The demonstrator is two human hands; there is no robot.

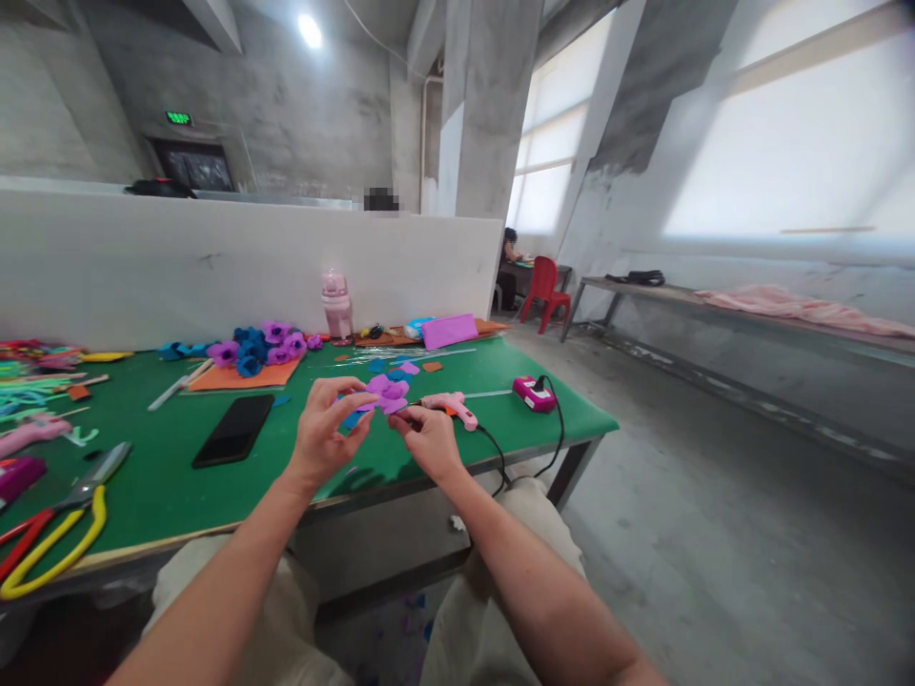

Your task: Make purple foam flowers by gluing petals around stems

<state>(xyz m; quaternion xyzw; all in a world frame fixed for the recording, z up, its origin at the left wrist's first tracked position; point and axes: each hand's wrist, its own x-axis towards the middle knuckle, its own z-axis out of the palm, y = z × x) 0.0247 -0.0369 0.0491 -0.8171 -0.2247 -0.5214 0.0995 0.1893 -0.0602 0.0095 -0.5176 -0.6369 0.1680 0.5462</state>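
You pinch the purple foam flower [387, 393] between both hands, left hand [325, 433] and right hand [427, 436] closed on its petals, just above the green table [178, 486], beside the pink glue gun [450, 407].

We see a bare concrete workshop, green craft table [214, 476] with scissors [64, 514], glue gun [450, 407], paper flowers [264, 345], long side bench [715, 310].

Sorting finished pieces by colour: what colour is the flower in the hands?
Purple flower, head view.
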